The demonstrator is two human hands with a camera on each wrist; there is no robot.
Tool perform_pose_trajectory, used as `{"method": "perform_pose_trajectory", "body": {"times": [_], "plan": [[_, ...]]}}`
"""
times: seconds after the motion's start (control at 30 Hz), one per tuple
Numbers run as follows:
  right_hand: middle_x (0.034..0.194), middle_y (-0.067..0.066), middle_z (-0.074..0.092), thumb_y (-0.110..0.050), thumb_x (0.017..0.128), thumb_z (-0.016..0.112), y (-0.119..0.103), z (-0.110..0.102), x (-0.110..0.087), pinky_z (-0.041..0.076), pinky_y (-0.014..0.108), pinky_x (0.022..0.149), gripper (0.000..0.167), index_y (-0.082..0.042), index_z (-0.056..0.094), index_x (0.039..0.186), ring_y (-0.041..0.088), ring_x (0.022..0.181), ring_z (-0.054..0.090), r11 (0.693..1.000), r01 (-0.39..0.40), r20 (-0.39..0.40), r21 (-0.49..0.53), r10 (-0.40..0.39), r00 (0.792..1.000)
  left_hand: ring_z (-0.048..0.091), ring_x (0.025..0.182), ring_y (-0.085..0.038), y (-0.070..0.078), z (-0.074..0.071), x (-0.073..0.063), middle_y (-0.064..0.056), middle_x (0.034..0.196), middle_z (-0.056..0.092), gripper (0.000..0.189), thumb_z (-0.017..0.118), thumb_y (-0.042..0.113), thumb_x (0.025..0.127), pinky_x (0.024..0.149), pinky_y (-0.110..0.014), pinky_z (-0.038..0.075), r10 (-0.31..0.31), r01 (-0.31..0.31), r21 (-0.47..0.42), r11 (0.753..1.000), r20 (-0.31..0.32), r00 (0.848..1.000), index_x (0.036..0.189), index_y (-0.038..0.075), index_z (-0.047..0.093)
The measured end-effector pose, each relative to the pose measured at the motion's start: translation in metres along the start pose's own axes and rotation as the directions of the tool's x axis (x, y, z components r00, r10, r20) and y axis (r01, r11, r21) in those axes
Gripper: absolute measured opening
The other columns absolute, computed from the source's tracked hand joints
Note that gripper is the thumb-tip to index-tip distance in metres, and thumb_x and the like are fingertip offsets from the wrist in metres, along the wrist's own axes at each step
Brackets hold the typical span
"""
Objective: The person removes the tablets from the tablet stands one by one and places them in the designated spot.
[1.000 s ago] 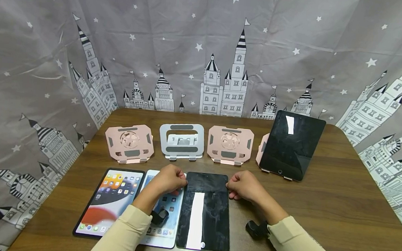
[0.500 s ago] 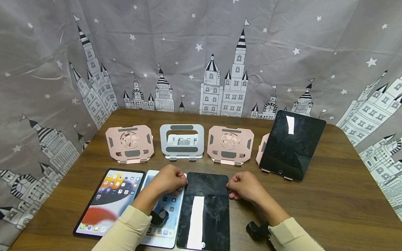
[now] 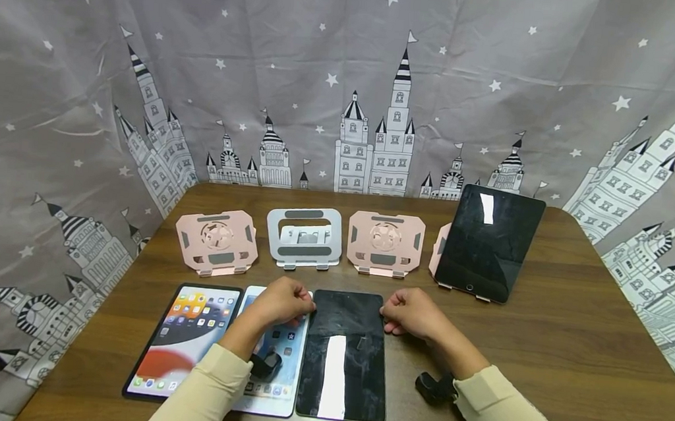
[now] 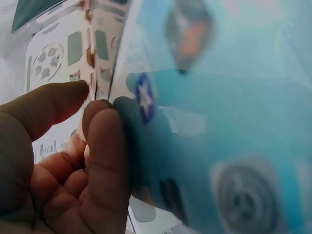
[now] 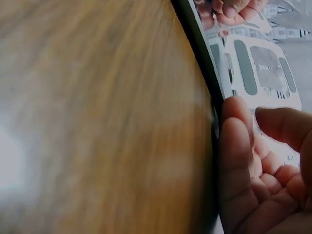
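Note:
A black-screened tablet (image 3: 357, 344) lies flat on the table between my two hands. My left hand (image 3: 284, 302) is at its upper left corner, over the top of a white tablet (image 3: 284, 391). At the upper right corner my right hand (image 3: 413, 312) has its fingertips against the side edge. In the left wrist view the fingers (image 4: 105, 151) are loosely curled with the thumb apart, beside the blue-lit screen. The right wrist view shows the curled fingers (image 5: 236, 146) along the dark tablet edge, the thumb again apart from them. Neither hand grips the tablet.
Another lit tablet (image 3: 184, 344) lies at the left. Behind stand a pink stand (image 3: 217, 241), a light blue stand (image 3: 304, 237) and a second pink stand (image 3: 386, 244). At the back right a black tablet (image 3: 490, 242) leans on a further pink stand (image 3: 439, 248).
The head view has shifted very slightly, and the glare on the dark screen moved with it. Both hands and all tablets stay in place.

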State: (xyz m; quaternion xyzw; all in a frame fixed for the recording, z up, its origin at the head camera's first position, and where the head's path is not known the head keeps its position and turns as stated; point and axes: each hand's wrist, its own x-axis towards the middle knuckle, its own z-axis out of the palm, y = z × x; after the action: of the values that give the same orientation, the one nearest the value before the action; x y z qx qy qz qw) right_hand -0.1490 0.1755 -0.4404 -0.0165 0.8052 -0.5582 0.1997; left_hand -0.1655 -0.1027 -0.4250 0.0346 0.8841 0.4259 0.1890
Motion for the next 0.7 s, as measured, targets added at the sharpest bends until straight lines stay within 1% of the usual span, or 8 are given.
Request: {"method": "perform_pose_trajectory", "body": {"times": [0.17,0.23,0.3,0.4,0.53,0.57,0.7], "plan": [[0.074,0.007,0.065,-0.004,0.094,0.061,0.004,-0.007,-0.003,0.054,0.024,0.055,0.011,0.007,0.062,0.095,0.012,0.062,0.064,0.997,0.038,0.026,0.066,-0.04,0.999,0.057,0.058,-0.016,0.003,-0.005,0.004,-0.004,0.07,0.06,0.017,0.071,0.015,0.09,0.053,-0.028,0.05,0.01,-0.011,0.026,1.0,0.045,0.999,0.077,0.006,0.063],[0.075,0.007,0.064,-0.006,0.095,0.062,0.006,-0.013,-0.007,0.055,0.026,0.057,0.013,0.007,0.061,0.099,0.014,0.065,0.064,0.996,0.075,0.023,0.052,-0.076,0.997,0.056,0.058,-0.016,0.006,-0.006,0.006,-0.004,0.07,0.06,0.021,0.07,0.018,0.092,0.052,-0.028,0.047,0.013,-0.016,0.04,0.999,0.079,0.997,0.076,0.008,0.061],[0.076,0.007,0.063,-0.008,0.096,0.063,0.008,-0.021,-0.013,0.055,0.028,0.059,0.015,0.006,0.061,0.102,0.017,0.067,0.064,0.993,0.115,0.012,0.018,-0.115,0.993,0.055,0.058,-0.015,0.013,-0.007,0.009,-0.002,0.068,0.057,0.025,0.068,0.021,0.093,0.051,-0.027,0.044,0.034,-0.04,0.051,0.998,0.116,0.993,0.074,0.009,0.058],[0.078,0.009,0.063,-0.01,0.097,0.063,0.01,-0.04,-0.024,0.056,0.032,0.062,0.017,0.005,0.061,0.104,0.022,0.071,0.064,0.987,0.151,-0.035,-0.051,-0.153,0.988,0.052,0.058,-0.013,0.028,-0.006,0.013,0.0,0.066,0.053,0.025,0.066,0.022,0.095,0.052,-0.026,0.042,0.093,-0.1,0.032,0.995,0.169,0.981,0.074,0.01,0.057],[0.085,0.013,0.063,-0.013,0.098,0.062,0.01,-0.071,-0.042,0.057,0.034,0.065,0.02,0.006,0.061,0.107,0.024,0.074,0.064,0.982,0.142,-0.109,-0.122,-0.156,0.982,0.052,0.06,-0.012,0.05,-0.004,0.017,0.0,0.069,0.055,0.02,0.065,0.02,0.095,0.054,-0.025,0.043,0.165,-0.171,0.012,0.985,0.213,0.963,0.079,0.009,0.061],[0.086,0.013,0.063,-0.014,0.099,0.061,0.01,-0.079,-0.046,0.057,0.034,0.066,0.022,0.006,0.061,0.108,0.025,0.075,0.064,0.981,0.143,-0.121,-0.131,-0.159,0.98,0.052,0.06,-0.012,0.055,-0.004,0.019,-0.001,0.069,0.056,0.019,0.065,0.02,0.095,0.054,-0.025,0.043,0.176,-0.185,0.02,0.982,0.22,0.959,0.079,0.009,0.062],[0.09,0.015,0.064,-0.019,0.102,0.057,0.006,-0.116,-0.064,0.058,0.034,0.068,0.03,0.01,0.057,0.112,0.024,0.077,0.066,0.981,0.147,-0.224,-0.13,-0.174,0.959,0.052,0.062,-0.013,0.077,-0.001,0.028,-0.003,0.071,0.059,0.018,0.062,0.02,0.096,0.055,-0.026,0.042,0.27,-0.288,0.049,0.956,0.228,0.935,0.086,0.006,0.065]]}}
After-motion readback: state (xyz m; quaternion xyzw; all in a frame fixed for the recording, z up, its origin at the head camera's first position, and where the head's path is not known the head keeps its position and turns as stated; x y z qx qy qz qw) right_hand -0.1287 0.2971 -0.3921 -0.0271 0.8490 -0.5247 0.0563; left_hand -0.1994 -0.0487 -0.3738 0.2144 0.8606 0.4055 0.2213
